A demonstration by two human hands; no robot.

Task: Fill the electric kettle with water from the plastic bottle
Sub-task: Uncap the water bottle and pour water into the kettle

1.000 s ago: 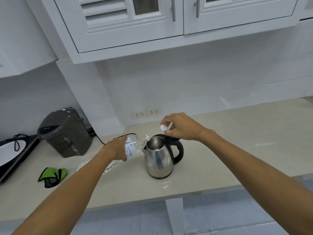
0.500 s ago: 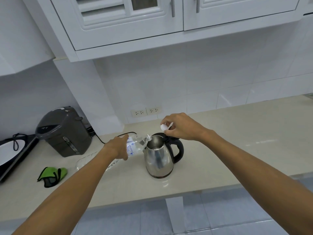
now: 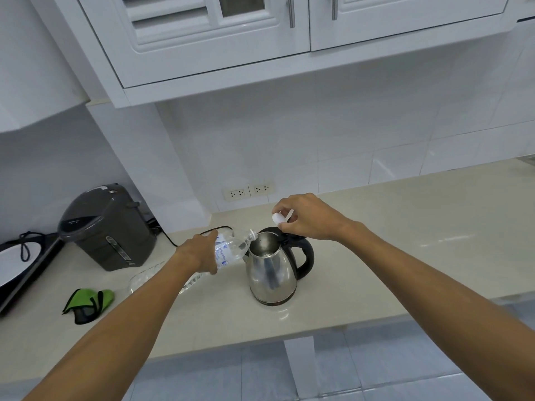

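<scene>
A steel electric kettle [image 3: 272, 273] with a black handle stands on the beige counter, its black lid tipped open at the back. My left hand [image 3: 199, 253] grips a clear plastic bottle [image 3: 231, 248] tilted almost level, its open mouth resting at the kettle's rim on the left. Part of the bottle's body is hidden behind my forearm. My right hand [image 3: 304, 218] hovers just above the kettle's lid and pinches the white bottle cap [image 3: 277, 217] between its fingers.
A dark grey hot-water dispenser [image 3: 107, 227] stands at the back left, its black cord running along the wall. A green and black cloth [image 3: 86, 303] lies near the counter [image 3: 405, 256] front edge. A black appliance with a white plate sits at the far left. White cabinets hang overhead.
The bottle's mouth has stayed at the kettle's rim with the bottle tilted. Both hands keep their places; only the view has shifted slightly.
</scene>
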